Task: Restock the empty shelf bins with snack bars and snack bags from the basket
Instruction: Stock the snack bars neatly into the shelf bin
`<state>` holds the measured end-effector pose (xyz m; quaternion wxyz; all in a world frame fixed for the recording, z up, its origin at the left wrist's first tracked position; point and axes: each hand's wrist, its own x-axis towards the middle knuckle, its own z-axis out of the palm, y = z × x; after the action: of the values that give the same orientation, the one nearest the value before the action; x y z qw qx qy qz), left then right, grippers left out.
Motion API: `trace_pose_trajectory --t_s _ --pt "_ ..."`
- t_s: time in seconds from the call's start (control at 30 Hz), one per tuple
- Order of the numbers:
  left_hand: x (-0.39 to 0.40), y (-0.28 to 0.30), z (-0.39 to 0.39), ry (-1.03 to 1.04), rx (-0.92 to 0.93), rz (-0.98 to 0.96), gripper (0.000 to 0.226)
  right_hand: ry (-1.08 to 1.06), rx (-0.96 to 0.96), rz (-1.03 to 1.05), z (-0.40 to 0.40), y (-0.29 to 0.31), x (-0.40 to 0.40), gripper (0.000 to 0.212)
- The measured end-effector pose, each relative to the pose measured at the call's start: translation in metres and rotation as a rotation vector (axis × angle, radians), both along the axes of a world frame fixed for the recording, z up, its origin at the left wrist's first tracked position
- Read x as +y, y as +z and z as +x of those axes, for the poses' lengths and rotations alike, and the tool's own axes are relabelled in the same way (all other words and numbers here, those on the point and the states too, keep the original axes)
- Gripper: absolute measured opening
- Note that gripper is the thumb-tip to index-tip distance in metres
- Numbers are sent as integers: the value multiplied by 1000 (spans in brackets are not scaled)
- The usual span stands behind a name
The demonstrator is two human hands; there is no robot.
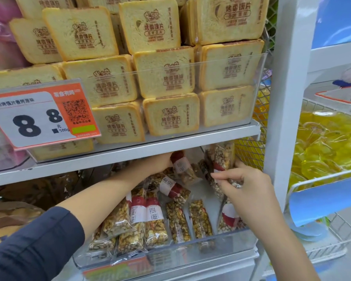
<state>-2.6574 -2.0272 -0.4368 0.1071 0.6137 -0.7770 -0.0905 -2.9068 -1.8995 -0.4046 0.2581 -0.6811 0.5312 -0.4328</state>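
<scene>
Reaching into the clear bin (221, 243) at six o'clock, my left hand (158, 162) grips one snack bar (183, 169) at the back — my right hand (245, 181) pinches an upright bar (221, 157) at three o'clock, probably standing it to save room. More bars (154, 220) lie flat. Above, a price tag (39, 116) reads "8 8", "500g" — toast-printed packs (170, 116) behind.

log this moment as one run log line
stage: stocking lower bin | left hand: grips snack bar at back | right hand: pinches upright bar pack | basket: not in view
</scene>
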Motion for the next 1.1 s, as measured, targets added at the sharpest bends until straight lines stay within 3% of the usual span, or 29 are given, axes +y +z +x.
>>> trace_pose_trajectory --t_s 0.13,0.4,0.47,0.53,0.63,0.77,0.9,1.0,1.1 --pt "8 12 -22 7 94 46 38 12 40 1 0 3 -1 39" --pt "24 18 -69 -41 65 168 28 34 34 13 -1 6 0 28" --pt "24 3 -73 -35 -51 176 45 55 21 8 -2 7 0 32" --pt "22 -9 -69 9 -110 139 81 68 0 21 -4 7 -1 32" --pt "22 -7 -61 160 14 128 99 71 3 24 -4 6 -2 34" --pt "19 3 -47 254 137 149 83 83 -2 11 -5 8 -2 37" --pt "3 18 -24 264 235 315 39 106 -12 16 -7 7 0 33" --pt "13 31 -13 107 148 510 40 105 4 40 -6 7 -1 30" --pt "16 37 -14 14 82 535 41 115 10 63 -6 8 -1 26"
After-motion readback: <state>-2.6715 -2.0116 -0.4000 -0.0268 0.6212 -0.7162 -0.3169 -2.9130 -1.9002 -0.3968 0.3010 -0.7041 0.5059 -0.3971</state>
